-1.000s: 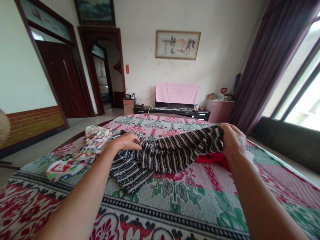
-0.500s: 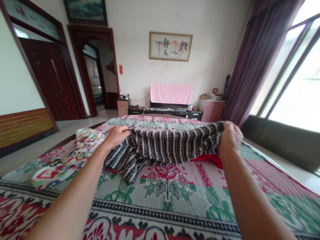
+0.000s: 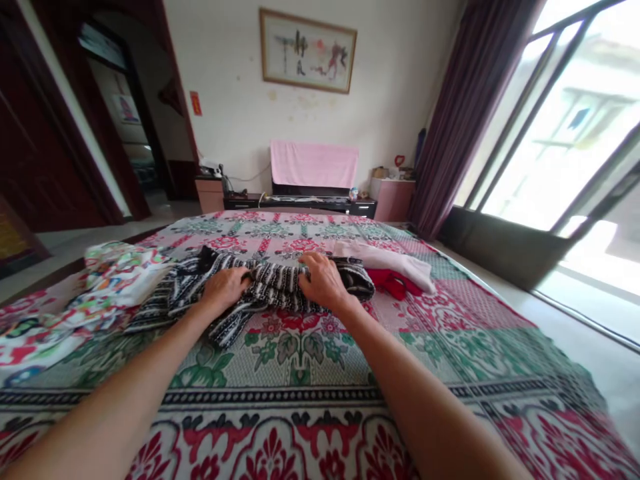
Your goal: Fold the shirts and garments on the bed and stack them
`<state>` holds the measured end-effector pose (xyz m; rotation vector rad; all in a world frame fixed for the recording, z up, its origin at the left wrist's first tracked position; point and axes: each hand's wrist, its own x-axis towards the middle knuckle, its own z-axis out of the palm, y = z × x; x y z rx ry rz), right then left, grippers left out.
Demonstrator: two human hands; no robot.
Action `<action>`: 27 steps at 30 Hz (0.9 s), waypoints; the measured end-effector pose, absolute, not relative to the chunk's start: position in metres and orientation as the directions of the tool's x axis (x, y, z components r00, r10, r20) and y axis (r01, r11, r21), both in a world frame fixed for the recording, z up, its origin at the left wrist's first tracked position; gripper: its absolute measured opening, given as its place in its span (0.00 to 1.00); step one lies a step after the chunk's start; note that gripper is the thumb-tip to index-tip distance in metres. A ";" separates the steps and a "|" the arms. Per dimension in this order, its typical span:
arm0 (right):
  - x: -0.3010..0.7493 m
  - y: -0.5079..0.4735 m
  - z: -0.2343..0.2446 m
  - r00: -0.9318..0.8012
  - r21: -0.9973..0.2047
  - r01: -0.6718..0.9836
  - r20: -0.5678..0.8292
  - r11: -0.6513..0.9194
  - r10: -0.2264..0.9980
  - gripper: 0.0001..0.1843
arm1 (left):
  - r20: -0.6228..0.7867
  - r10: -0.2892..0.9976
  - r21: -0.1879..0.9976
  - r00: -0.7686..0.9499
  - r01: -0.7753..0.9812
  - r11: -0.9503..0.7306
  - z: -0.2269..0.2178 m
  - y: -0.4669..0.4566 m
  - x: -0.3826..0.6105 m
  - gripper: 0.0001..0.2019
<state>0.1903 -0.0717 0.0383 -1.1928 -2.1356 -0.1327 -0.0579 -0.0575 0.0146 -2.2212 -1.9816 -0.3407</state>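
A black-and-white striped knit garment (image 3: pixel 270 288) lies bunched on a flower-patterned bedspread (image 3: pixel 310 373). My left hand (image 3: pixel 226 288) rests on its left part with the fingers curled into the cloth. My right hand (image 3: pixel 324 281) presses down on its middle, fingers bent and gripping the knit. Both forearms reach forward over the bedspread. A red garment (image 3: pixel 395 283) and a pale pink one (image 3: pixel 395 263) lie just right of the striped one.
A multicoloured patterned cloth (image 3: pixel 95 293) is heaped at the left of the bed. Beyond the bed stand a low dark cabinet (image 3: pixel 310 203) with a pink towel (image 3: pixel 314 165) over it, a doorway at the left, and purple curtains (image 3: pixel 460 113) beside a large window at the right.
The striped garment was held stretched out above the bed; it now lies on the bedspread. My right hand has moved left toward the middle, and the pink and red garments have come into sight.
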 end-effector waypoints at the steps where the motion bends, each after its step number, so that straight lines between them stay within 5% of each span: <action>1: 0.186 -0.074 0.028 -0.383 -0.198 0.801 0.556 0.565 0.738 0.21 | 0.267 0.959 0.056 0.096 0.992 -0.115 0.013 -0.056 -0.060 0.18; 10: 0.185 -0.072 0.023 -0.365 -0.102 0.907 0.297 0.410 0.882 0.17 | 0.255 0.959 0.205 0.123 0.962 -0.178 0.018 -0.050 -0.068 0.17; 13: 0.193 -0.073 0.046 -0.373 -0.133 0.899 0.262 0.416 0.890 0.16 | 0.289 0.956 0.537 0.048 0.819 -0.203 0.037 -0.050 -0.078 0.16; 15: 0.200 -0.074 0.063 -0.398 -0.206 0.861 0.297 0.465 0.868 0.15 | 0.273 0.960 0.798 -0.056 0.572 -0.193 0.055 -0.053 -0.084 0.20; 17: 0.209 -0.074 0.079 -0.406 -0.323 0.793 0.353 0.517 0.843 0.15 | 0.252 0.957 0.932 -0.141 0.303 -0.200 0.071 -0.056 -0.088 0.24; 19: 0.219 -0.074 0.091 -0.357 -0.413 0.748 0.410 0.520 0.839 0.15 | 0.254 0.923 0.964 -0.288 0.155 -0.217 0.079 -0.058 -0.090 0.25; 22: 0.236 -0.072 0.102 -0.202 -0.420 0.809 0.460 0.412 0.865 0.12 | 0.218 0.790 0.975 -0.573 0.157 -0.156 0.075 -0.055 -0.096 0.25; 25: 0.252 -0.068 0.106 -0.077 -0.398 0.869 0.475 0.292 0.877 0.11 | 0.279 0.736 0.911 -0.617 0.412 0.000 0.068 -0.052 -0.103 0.24; 27: 0.260 -0.067 0.107 -0.079 -0.392 0.873 0.475 0.291 0.876 0.11 | 0.423 0.752 0.735 -0.505 0.677 0.041 0.070 -0.055 -0.103 0.22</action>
